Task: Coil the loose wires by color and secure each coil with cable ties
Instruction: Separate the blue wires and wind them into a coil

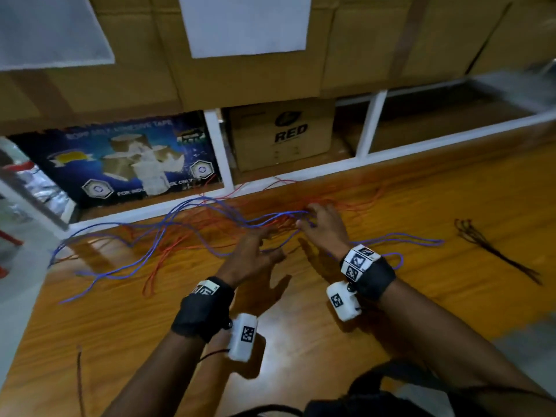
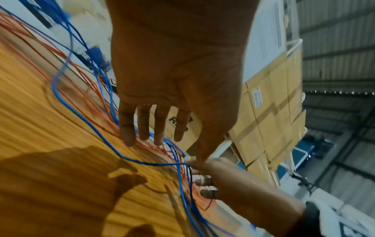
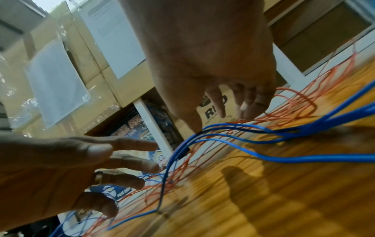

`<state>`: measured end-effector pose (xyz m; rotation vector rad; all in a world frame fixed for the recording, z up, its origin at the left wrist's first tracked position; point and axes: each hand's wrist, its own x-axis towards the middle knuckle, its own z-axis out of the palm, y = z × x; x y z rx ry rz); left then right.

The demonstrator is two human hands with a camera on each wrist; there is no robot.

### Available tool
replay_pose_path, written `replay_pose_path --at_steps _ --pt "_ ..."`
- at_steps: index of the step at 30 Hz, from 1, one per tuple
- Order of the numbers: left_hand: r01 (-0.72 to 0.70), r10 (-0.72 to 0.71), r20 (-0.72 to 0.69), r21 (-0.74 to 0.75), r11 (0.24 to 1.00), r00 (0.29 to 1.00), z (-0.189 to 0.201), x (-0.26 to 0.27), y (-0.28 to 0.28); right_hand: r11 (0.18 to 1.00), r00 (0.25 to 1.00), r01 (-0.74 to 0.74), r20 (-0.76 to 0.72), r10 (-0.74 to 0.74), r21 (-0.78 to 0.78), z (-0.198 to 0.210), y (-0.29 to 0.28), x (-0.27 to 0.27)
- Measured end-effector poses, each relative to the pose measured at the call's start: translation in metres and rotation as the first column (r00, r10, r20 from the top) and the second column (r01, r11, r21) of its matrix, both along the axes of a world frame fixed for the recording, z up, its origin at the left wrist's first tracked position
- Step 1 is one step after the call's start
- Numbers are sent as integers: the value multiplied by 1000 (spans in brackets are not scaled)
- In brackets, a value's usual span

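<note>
Loose blue wires point(image 1: 421, 239) and red wires point(image 1: 156, 266) lie tangled across the wooden table point(image 1: 120, 341). My right hand point(image 1: 325, 227) reaches into the middle of the tangle. Its fingers curl down and its thumb hooks a bunch of blue wires point(image 3: 304, 158), which bend sharply there, just above the red wires point(image 3: 300, 96). My left hand point(image 1: 255, 251) hovers just left of it with fingers spread and straight point(image 2: 160, 125), holding nothing. A bundle of dark cable ties point(image 1: 496, 254) lies on the table to the right, apart from both hands.
White shelf framing runs along the table's far edge, with a cardboard box marked RED point(image 1: 282, 133) and a blue tape carton point(image 1: 129, 161) behind it. Large cardboard boxes stand above. A single dark strand point(image 1: 79, 371) lies near the front left, close to the table's left edge.
</note>
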<state>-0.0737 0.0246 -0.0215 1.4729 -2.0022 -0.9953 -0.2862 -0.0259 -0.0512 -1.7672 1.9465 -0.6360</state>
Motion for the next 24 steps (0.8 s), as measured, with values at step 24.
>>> replay_pose_path --at_steps 24 --pt "284 -251 -292 76 956 923 6 4 36 992 458 19 881 -120 125 79 6 -99"
